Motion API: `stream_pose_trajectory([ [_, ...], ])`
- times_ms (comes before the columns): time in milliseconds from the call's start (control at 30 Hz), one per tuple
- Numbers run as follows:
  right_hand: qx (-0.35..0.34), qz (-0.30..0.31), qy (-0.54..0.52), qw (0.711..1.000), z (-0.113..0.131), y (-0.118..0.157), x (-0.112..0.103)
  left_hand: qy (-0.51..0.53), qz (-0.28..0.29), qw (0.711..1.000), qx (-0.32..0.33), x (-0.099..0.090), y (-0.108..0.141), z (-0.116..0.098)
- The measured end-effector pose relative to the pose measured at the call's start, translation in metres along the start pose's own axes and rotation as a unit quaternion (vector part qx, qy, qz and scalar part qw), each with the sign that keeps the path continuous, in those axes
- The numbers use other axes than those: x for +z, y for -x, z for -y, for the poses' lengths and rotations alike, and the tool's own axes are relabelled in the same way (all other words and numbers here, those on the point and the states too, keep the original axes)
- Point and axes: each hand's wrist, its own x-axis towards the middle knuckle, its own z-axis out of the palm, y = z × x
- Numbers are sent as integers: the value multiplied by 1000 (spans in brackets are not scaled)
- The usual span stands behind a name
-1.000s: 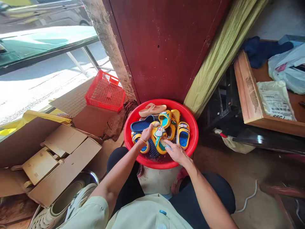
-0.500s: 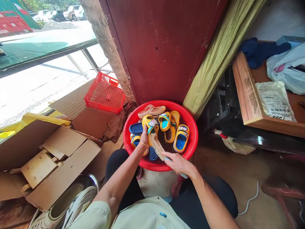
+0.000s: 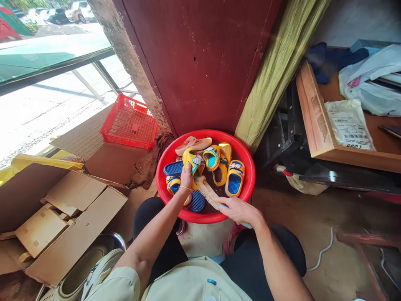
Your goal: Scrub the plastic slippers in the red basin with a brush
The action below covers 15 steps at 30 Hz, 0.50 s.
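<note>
A red basin [image 3: 253, 173] holds several children's sandals and dark water. My left hand [image 3: 186, 179] is closed on the side of a yellow sandal [image 3: 189, 155] with a cartoon patch, keeping it tilted over the others. My right hand [image 3: 238, 210] grips the handle of a scrub brush [image 3: 207, 193], whose pale bristled head reaches the near end of that sandal. Around them lie a yellow-and-blue sandal [image 3: 234, 179] on the right, a yellow one with a teal insole [image 3: 212, 158], a tan flip-flop [image 3: 193, 144] at the back and a blue sole [image 3: 198, 201] in front.
A red plastic crate [image 3: 130, 123] and a brown cloth [image 3: 147, 167] lie left of the basin. An open cardboard box [image 3: 78, 234] stands nearer, beside a metal bowl of shoes. A dark red panel [image 3: 200, 83] rises behind; a wooden drawer [image 3: 316, 108] is at right.
The view has turned slightly, so everything sits further left. The brush head has shifted a little along the sandal; both hands keep their hold.
</note>
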Motion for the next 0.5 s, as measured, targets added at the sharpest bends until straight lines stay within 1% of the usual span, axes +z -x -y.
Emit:
stream_pose_trajectory([
  [33,14,-3,-9,1000,-6,8,-7,-6,6,1000,8,-4,-4,1],
  [67,38,-21,-23,999,-12,15,-15,-19,26,999,12,-6,-5,4],
  [133,101,-81,-56,990,-25,22,-30,-64,84,994,12,-7,-2,13],
  [167,126,-116,-70,983,-30,23,-37,-91,102,991,12,-5,0,18],
  [200,142,-147,-79,976,-35,24,-42,-117,107,987,13,-3,2,24],
  [267,143,-193,-79,968,-40,21,-47,-168,93,981,16,1,2,33],
  [300,135,-205,-71,967,-40,20,-47,-191,86,978,13,3,-1,37],
  [333,125,-208,-60,968,-39,18,-46,-215,84,973,5,5,-4,39],
  [433,97,-195,-35,975,-37,14,-42,-282,89,955,-26,6,-16,44],
  [500,91,-200,-27,975,-38,13,-40,-311,88,946,-38,7,-20,49],
])
